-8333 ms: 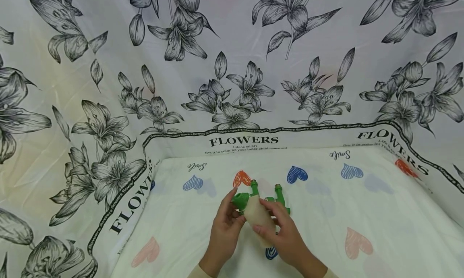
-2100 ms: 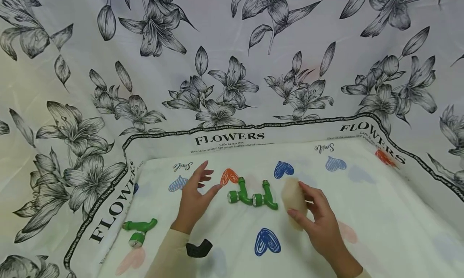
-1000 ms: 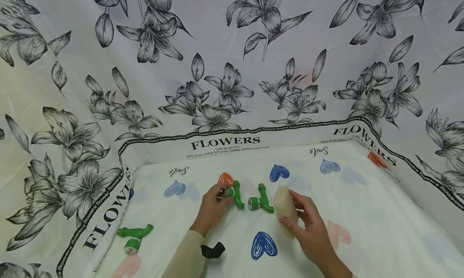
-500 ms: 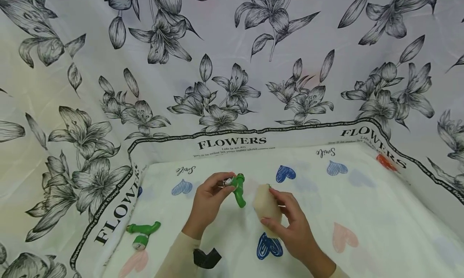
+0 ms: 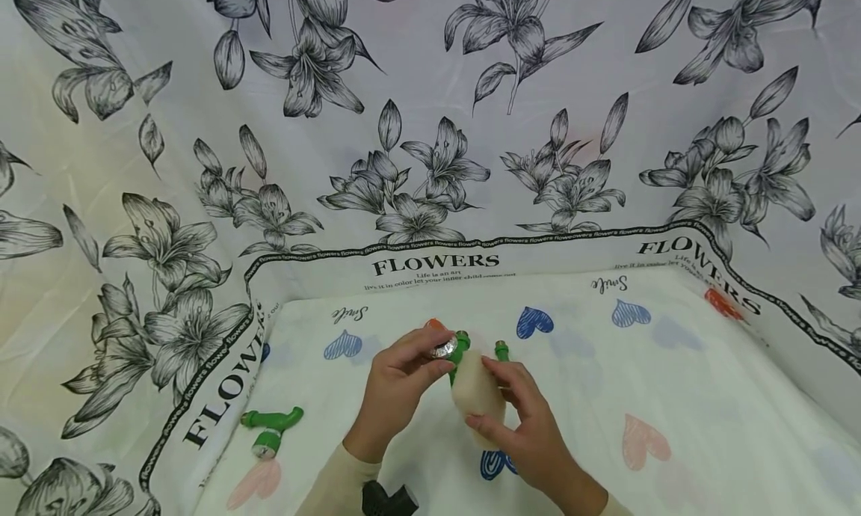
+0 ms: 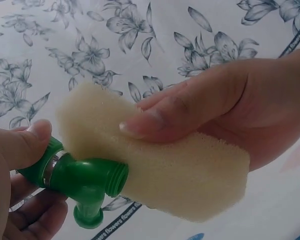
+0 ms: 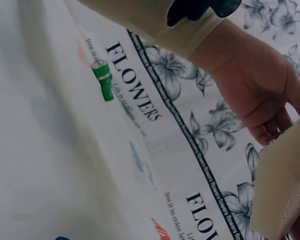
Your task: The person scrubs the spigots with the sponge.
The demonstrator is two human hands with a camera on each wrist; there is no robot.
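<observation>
My left hand [image 5: 397, 385] pinches a green plastic tap [image 6: 85, 175] by its knob end, which has a silvery band. The tap is raised off the cloth, its threaded end turned toward the sponge in the left wrist view. A pale yellow sponge [image 5: 479, 398] is gripped between the thumb and fingers of my right hand [image 5: 531, 430]. Sponge and tap meet or overlap in the head view; the left wrist view shows the sponge right against the tap's body. Behind the sponge, a second green tap [image 5: 501, 349] lies mostly hidden on the cloth.
Another green tap [image 5: 272, 430] lies at the left of the white heart-print cloth [image 5: 572, 426]. A black device [image 5: 389, 499] sits at my left wrist. Flower-print fabric [image 5: 430, 164] rises at the back and the left side.
Over the last second my left hand has picked up the left one of the two middle taps and lifted it. My right hand has brought the sponge leftward to that tap.
</observation>
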